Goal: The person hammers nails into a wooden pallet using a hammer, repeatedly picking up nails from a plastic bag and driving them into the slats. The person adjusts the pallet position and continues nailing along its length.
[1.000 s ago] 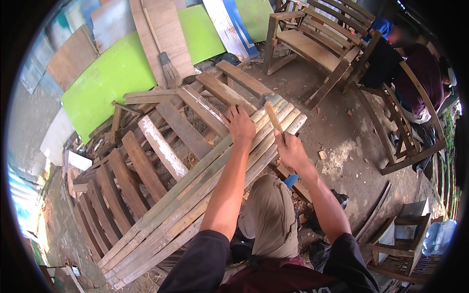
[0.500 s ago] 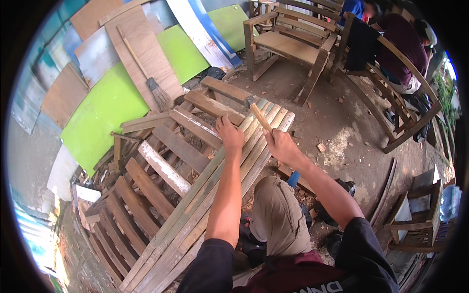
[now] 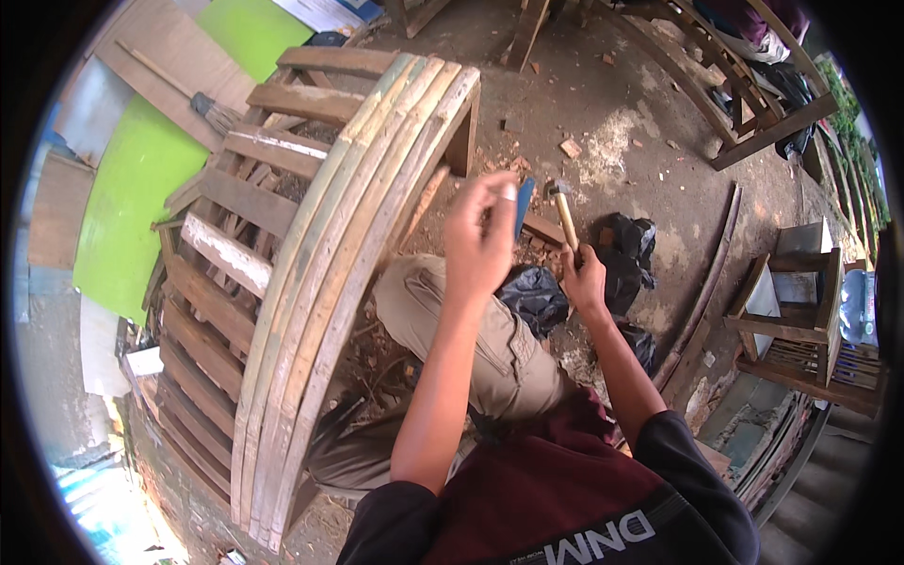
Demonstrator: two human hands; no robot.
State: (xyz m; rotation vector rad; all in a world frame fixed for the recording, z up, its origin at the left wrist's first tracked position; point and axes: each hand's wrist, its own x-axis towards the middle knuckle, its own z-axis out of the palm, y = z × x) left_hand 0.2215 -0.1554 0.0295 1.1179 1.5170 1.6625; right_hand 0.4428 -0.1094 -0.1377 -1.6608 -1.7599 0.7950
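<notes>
My right hand (image 3: 586, 278) is closed around the wooden handle of a hammer (image 3: 566, 218), its dark metal head pointing away from me over the floor. My left hand (image 3: 482, 235) is raised above my knee, fingers curled in toward the thumb. Whether something small is pinched in it is hidden. Just beyond its fingertips a flat blue object (image 3: 524, 202) shows, apparently lower down. To the left lies a slatted wooden frame (image 3: 325, 273) with several long, curved, weathered rails side by side and brown cross slats; neither hand touches it.
Black plastic bags (image 3: 534, 299) and brick rubble lie on the dirt floor by my knee. A broom (image 3: 215, 111) leans on boards at the left. Wooden chair frames (image 3: 725, 113) stand far right, near another person. A small wooden chair (image 3: 800, 320) sits at the right.
My left hand has left the slatted frame and come up over my knee. The hammer has moved right, away from the rails. My view has swung right and down.
</notes>
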